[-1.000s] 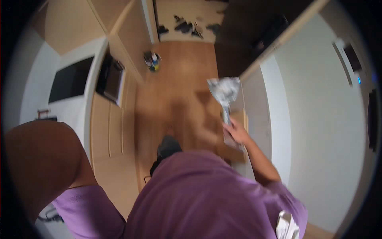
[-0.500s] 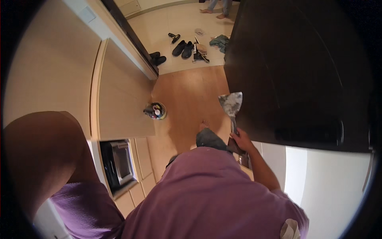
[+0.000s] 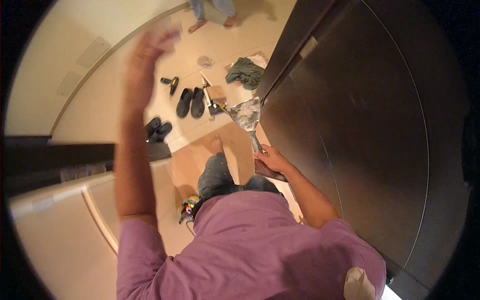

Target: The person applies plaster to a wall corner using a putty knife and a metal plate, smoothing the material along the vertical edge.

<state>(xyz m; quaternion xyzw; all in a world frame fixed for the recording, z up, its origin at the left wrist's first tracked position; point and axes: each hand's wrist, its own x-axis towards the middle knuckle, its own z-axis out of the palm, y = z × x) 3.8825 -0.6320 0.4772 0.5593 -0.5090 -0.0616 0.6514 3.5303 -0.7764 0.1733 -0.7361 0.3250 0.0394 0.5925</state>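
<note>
My right hand [image 3: 272, 159] grips the handle of a wide putty knife [image 3: 246, 115], its blade smeared with pale residue and pointing away from me. Below that handle, a flat dark plate [image 3: 270, 171] with a straight edge also sits at the same hand; how it is held is partly hidden. My left hand [image 3: 156, 42] is raised high at the upper left, blurred by motion. Its fingers look stretched out and nothing shows in them. A large dark door [image 3: 360, 115] stands just right of my right hand.
Beyond the wood floor, pale tiles hold black clogs [image 3: 191, 103], a power drill [image 3: 171, 84], assorted tools [image 3: 216, 97] and a green cloth [image 3: 245, 73]. Another person's bare feet [image 3: 198, 26] stand farther off. A container of supplies [image 3: 188, 207] is near my left leg, beside beige cabinet panels [image 3: 65, 230].
I have stepped forward, nearer the tiles and the dark door. My left hand has swung up into view. The putty knife stays in my right hand.
</note>
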